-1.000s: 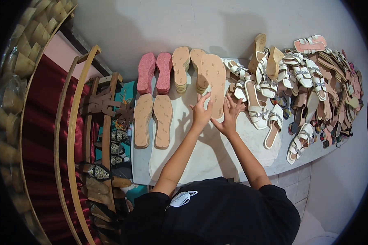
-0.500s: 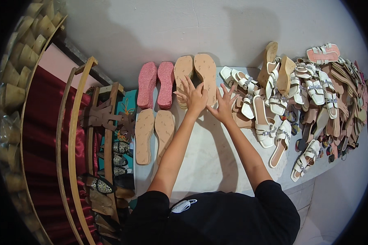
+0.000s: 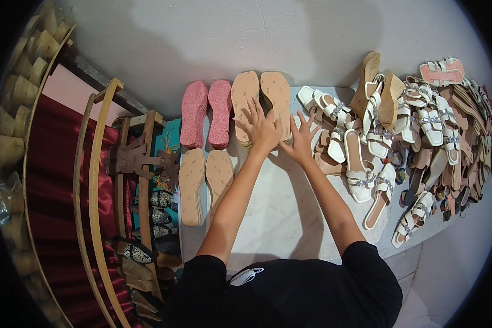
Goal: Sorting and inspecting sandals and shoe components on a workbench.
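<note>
My left hand lies with fingers spread over the lower part of a stack of tan shoe soles by the wall. Close beside it stands a second tan sole stack. My right hand is at that stack's lower right corner, fingers apart, its thumb near the edge; whether it touches cannot be made out. To the left are two stacks of pink speckled soles. Nearer me lie two more tan sole stacks, the right one partly behind my left forearm.
White strappy sandals and a large heap of shoes and soles cover the table's right side. Wooden wedge soles stand among them. Left of the white table is a wooden rack with shoes. A wall runs behind.
My left hand has shifted slightly, its fingers drawing a little nearer the right-hand stack. My right hand stays almost in place. The whole view has moved a little.
</note>
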A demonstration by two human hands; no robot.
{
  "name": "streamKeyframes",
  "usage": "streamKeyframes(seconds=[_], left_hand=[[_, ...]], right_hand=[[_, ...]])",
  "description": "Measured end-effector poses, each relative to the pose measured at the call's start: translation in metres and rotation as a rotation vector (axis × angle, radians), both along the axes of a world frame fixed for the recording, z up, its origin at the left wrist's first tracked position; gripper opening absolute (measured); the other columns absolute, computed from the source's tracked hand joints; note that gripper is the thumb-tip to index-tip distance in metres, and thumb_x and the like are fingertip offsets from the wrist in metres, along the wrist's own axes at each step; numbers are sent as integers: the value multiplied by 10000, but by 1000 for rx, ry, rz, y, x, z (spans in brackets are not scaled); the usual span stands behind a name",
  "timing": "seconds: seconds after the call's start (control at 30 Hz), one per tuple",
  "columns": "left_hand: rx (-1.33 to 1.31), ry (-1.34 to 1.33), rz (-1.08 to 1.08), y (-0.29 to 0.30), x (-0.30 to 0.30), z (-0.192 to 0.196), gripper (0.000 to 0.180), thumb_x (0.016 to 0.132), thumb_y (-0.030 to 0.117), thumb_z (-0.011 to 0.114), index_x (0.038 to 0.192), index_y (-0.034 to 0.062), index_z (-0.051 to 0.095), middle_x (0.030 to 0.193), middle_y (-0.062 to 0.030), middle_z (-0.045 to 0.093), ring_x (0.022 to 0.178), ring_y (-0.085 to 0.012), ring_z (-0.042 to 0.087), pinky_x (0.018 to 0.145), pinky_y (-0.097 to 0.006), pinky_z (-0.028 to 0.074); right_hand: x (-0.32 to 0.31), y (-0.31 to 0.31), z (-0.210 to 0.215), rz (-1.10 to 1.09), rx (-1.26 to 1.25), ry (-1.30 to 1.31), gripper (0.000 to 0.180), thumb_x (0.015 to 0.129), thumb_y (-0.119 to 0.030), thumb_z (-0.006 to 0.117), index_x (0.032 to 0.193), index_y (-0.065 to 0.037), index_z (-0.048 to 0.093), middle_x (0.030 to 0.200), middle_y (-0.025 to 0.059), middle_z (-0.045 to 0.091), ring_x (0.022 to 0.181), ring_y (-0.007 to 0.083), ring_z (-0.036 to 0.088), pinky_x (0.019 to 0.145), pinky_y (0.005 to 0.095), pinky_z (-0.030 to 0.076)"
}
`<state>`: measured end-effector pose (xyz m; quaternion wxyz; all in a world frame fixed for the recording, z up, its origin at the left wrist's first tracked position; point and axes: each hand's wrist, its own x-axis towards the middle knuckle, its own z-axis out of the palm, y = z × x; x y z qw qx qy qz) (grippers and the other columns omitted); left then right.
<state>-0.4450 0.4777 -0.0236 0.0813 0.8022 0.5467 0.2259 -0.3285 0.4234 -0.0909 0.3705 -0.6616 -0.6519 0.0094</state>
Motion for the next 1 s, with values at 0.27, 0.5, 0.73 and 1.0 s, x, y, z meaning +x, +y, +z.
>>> streamKeyframes(seconds=[0.27, 0.5, 0.73, 1.0], left_hand=[[11, 25, 20, -3, 3, -3, 380, 770, 246, 439, 1075, 77, 592, 1424, -208, 102, 1328, -351, -22, 851, -729, -102], [108, 78, 29, -6, 6, -11, 412, 772, 251, 458, 1135, 81, 554, 1412, -240, 107, 1325, -366, -1, 849, -723, -114], [171, -31, 2, -52, 9, -3, 513, 801, 311, 489, 1263, 95, 434, 1414, -232, 113, 1313, -409, 9, 845, -716, -116], [142, -60, -107, -151, 22, -9, 466, 828, 305, 468, 1240, 86, 460, 1426, -209, 89, 1308, -420, -25, 842, -716, -121]], right_hand=[[1, -1, -4, 9, -20, 18, 876, 617, -448, 671, 1326, -91, 302, 1402, 162, 159, 1286, 463, -59, 877, 711, -67], [0, -5, 0, 7, -42, 17, 909, 596, -444, 683, 1336, -93, 287, 1404, 170, 143, 1289, 457, -62, 876, 716, -55], [-1, -51, 8, -27, -86, 43, 862, 636, -443, 664, 1332, -90, 296, 1397, 177, 149, 1289, 461, -39, 877, 719, -24], [13, -161, 19, -202, -47, 87, 623, 749, -330, 609, 1287, -127, 371, 1383, 175, 172, 1278, 480, 7, 904, 700, -12]])
